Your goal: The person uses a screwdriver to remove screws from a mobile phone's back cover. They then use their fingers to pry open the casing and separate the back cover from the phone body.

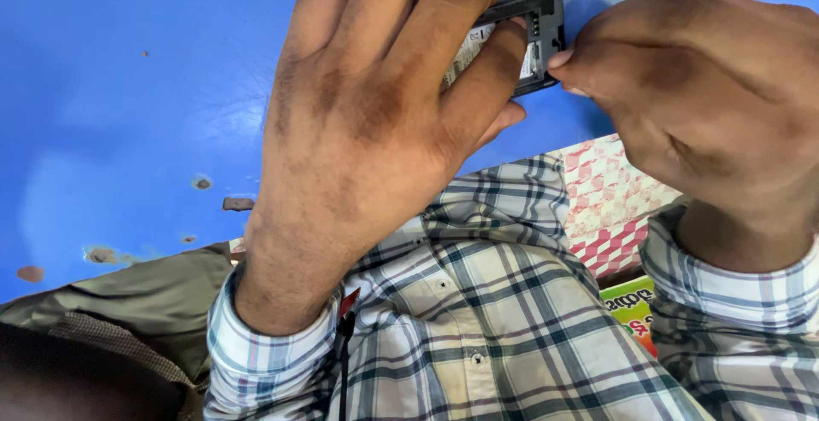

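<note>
A small black phone point(539, 22) with its back cover off lies on a blue table point(128, 88), its open battery bay and a white label showing. My left hand point(375, 122) lies over it, fingers wrapped around the phone's body and pressing it down. My right hand point(691, 88) is at the phone's right edge, with thumb and fingertip pinched against the side of the casing. Most of the phone is hidden under my left hand.
The blue table top has chipped spots point(237, 203) near its front edge. Below it are my checked shirt point(478, 301), a red and white patterned sheet point(610, 203) and a green packet point(631, 306). An olive cloth point(145, 297) lies at lower left.
</note>
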